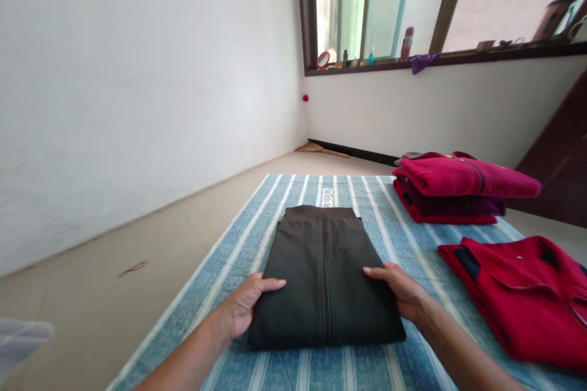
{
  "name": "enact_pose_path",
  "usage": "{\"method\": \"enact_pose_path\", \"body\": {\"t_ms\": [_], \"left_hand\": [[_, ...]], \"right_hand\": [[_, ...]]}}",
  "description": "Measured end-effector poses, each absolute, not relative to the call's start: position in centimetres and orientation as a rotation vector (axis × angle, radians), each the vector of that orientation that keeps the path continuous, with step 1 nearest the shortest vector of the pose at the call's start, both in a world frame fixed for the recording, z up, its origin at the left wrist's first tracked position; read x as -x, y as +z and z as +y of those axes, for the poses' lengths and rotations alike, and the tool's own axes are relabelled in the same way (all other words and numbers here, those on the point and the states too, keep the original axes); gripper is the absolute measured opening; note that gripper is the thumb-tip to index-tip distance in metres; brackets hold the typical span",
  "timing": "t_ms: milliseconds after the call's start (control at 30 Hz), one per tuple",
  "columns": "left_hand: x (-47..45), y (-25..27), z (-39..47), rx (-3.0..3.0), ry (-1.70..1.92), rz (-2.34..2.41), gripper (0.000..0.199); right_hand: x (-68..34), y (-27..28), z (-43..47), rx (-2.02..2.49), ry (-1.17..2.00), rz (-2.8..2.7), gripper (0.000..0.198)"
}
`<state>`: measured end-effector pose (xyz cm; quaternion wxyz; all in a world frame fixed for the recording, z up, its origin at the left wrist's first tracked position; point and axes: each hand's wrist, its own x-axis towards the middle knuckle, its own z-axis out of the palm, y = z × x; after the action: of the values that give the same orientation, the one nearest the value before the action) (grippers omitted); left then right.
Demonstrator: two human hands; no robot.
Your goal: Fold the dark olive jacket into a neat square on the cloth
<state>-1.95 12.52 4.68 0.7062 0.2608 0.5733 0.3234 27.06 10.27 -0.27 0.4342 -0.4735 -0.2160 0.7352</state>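
Observation:
A dark zip-up jacket (298, 287), folded into a neat rectangle, lies on the blue-and-white striped cloth (238, 244) with its zip running up the middle and its collar at the far end. My left hand (245, 302) grips its left edge, thumb on top and fingers tucked underneath. On the opposite edge, my right hand (401, 287) holds it the same way. To the right lies a folded red jacket (527, 293), apart from my right hand.
Behind the red jacket stands a stack of folded red and purple clothes (463, 186). A white wall (137, 104) rises beyond the floor on the left. Small items, including a red bottle (406, 43), line the window sill. A broom (321, 149) lies by the far corner.

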Motion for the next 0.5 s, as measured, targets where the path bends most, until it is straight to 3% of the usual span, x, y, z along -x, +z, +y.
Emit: {"method": "enact_pose_path", "body": {"t_ms": [333,500], "left_hand": [[1.5,5.7,12.5,-0.695,0.692,1.204,0.032],[1.4,7.8,11.5,-0.791,0.782,1.128,0.046]], "right_hand": [[-26.9,0.6,9.9,1.139,1.811,-0.604,0.019],[-26.7,3.1,9.1,1.065,1.747,-0.643,0.022]]}}
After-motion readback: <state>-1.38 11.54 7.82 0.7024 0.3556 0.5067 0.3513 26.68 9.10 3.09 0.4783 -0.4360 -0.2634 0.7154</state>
